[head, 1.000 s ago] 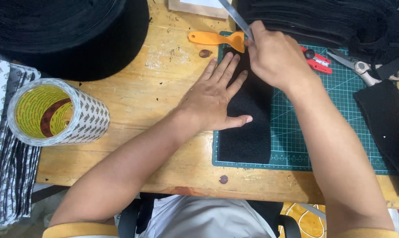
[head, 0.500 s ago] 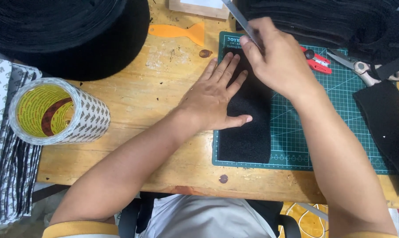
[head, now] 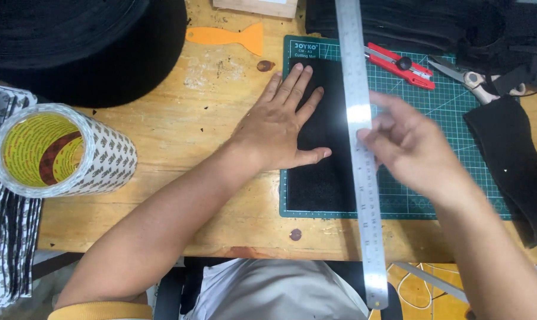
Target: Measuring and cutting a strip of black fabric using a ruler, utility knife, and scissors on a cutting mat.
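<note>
Ruler laid along black fabric on the cutting mat
Left hand presses flat, fingers spread, on the black fabric strip; blurred right hand pinches the steel ruler on the green cutting mat.

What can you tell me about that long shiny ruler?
The long silver metal ruler is a thin, flat, straight strip with tiny marks along its edges. It lies almost straight up and down the picture, across the green cutting mat and the right edge of the black fabric piece, its near end sticking past the wooden table's edge. The right hand touches its right side with blurry fingers. The left hand presses the fabric beside it.
</note>
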